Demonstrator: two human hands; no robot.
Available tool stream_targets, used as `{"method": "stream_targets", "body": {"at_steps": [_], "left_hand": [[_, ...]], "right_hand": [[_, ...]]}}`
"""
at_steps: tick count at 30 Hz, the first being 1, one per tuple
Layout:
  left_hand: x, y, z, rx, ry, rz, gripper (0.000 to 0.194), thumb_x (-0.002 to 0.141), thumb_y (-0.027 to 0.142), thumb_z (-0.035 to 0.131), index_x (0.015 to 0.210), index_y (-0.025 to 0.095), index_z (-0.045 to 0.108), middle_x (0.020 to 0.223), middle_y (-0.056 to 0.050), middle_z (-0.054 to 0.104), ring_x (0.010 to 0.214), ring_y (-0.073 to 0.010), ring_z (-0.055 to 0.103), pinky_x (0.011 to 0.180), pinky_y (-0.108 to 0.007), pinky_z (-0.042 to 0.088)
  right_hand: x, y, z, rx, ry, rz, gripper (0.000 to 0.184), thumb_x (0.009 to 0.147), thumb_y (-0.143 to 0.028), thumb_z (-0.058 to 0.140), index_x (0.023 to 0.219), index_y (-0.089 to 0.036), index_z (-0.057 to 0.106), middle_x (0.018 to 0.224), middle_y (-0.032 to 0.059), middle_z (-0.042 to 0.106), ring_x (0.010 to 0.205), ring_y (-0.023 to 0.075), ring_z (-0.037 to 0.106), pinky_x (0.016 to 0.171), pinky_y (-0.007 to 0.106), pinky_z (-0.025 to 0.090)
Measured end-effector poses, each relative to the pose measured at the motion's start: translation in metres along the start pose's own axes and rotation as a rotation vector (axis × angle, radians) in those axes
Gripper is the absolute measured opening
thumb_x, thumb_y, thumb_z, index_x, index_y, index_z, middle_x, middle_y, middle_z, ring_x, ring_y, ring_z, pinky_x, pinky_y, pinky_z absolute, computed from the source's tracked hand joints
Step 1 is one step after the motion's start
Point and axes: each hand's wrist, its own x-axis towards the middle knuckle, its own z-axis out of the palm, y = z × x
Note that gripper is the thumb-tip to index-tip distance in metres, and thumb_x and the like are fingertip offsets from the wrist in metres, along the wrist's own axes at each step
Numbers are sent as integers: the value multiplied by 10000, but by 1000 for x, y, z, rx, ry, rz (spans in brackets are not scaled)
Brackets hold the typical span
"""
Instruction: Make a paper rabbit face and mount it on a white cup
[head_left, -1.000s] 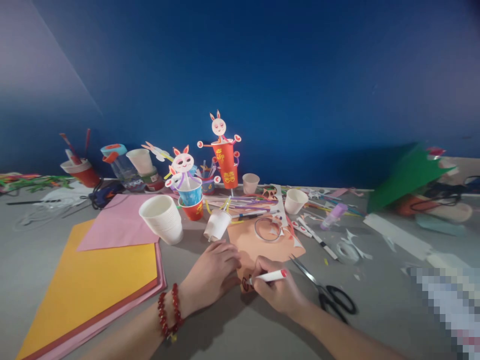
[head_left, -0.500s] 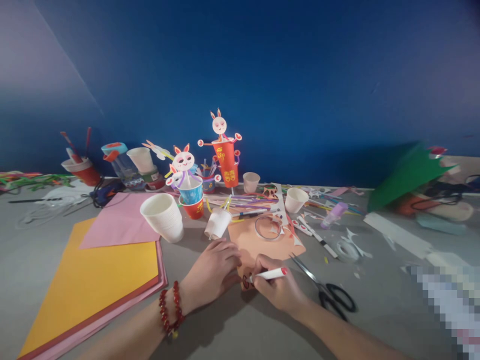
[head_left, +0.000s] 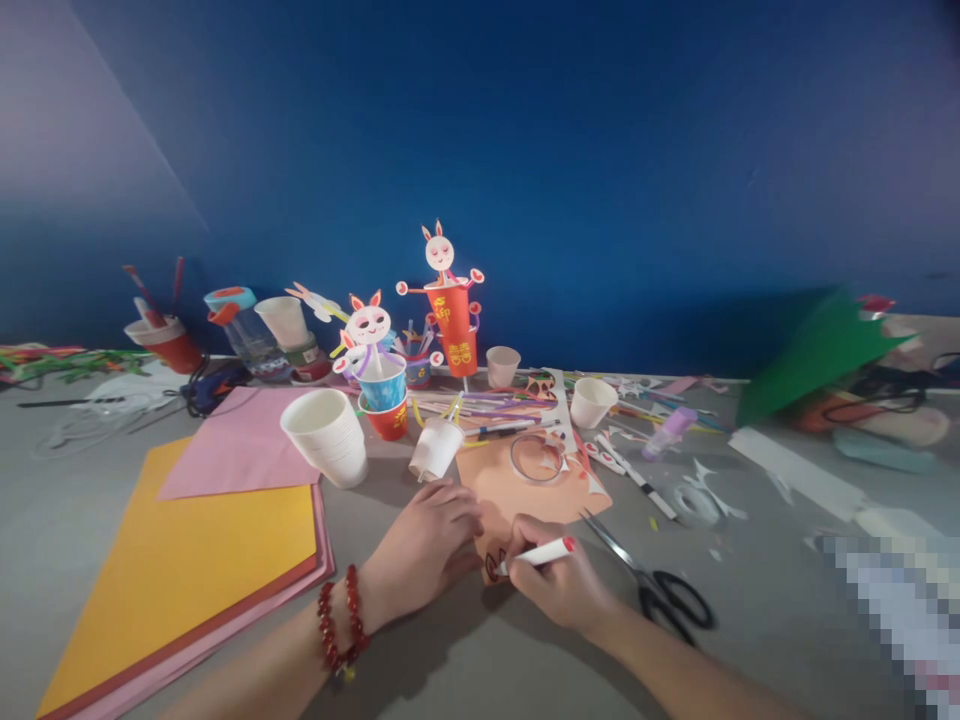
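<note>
An orange sheet of paper (head_left: 495, 490) lies on the grey table in front of me. My right hand (head_left: 551, 570) pinches a white marker with a red end (head_left: 546, 553), its tip down at the sheet's near corner. Dark curved lines (head_left: 492, 565) show on the paper beside the tip. My left hand (head_left: 431, 540) rests flat along the sheet's left edge, fingers stretched out. A clear ring (head_left: 537, 457) lies on the sheet's far part. Just beyond my left fingers a small white paper cup (head_left: 436, 447) lies tipped over.
Scissors (head_left: 645, 575) lie open right of my right hand. Stacked white cups (head_left: 324, 435) stand left, beside yellow paper (head_left: 195, 550) and pink paper (head_left: 244, 440). Rabbit-faced cup figures (head_left: 454, 320) stand behind. A glue stick (head_left: 670, 432), tape roll (head_left: 694, 502) and paper scraps lie right.
The marker tip has shifted very slightly at the paper's corner, and the right hand with it. My left hand stays in place.
</note>
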Motion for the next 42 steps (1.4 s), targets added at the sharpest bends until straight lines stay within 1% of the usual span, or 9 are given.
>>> {"method": "stream_targets", "body": {"at_steps": [5,8,12,16,27,31,42], "left_hand": [[0,1,0,8,7,1,120,883,265,678,972,189,654,1133,-62,701,1164,-262,576,1043,-434,378],[0,1,0,5,21,6,119,897,278,662,975,188,652,1130,-63,703,1155,-259,582,1048,-434,374],[0,1,0,8,6,2,117,892,277,670,969,191,654,1128,-57,703,1156,-256,581,1049,-432,372],[0,0,0,2,2,2,124,896,284,663,976,190,653,1131,-62,701,1163,-260,575,1047,-435,372],[0,1,0,3,4,-1,124,897,285,665,978,193,649,1126,-58,701,1161,-259,573,1050,-431,360],[0,0,1,10,2,-3,127,892,280,670,979,190,652,1131,-56,699,1164,-258,572,1048,-432,364],[0,0,0,5,0,-1,127,891,273,663,997,204,655,1130,-58,697,1163,-255,572,1049,-439,375]], "right_hand": [[1,0,0,4,13,-4,120,692,-134,479,610,-220,482,566,-51,536,528,116,444,518,226,308],[1,1,0,14,9,-14,116,694,-133,482,618,-221,483,578,-49,548,536,117,453,520,224,313],[0,0,0,30,18,-10,114,718,-150,479,631,-224,478,589,-44,571,547,123,473,528,226,325],[0,0,0,9,15,-7,116,703,-148,485,615,-223,479,558,-53,537,522,117,446,511,225,306],[1,1,0,13,11,-11,112,718,-149,481,630,-218,489,583,-45,561,540,119,461,525,228,314],[0,2,1,12,20,-1,121,707,-140,485,616,-219,474,563,-53,535,528,115,444,513,224,305],[0,1,0,13,11,7,113,717,-148,485,628,-218,495,579,-43,554,544,122,462,524,226,319]]}}
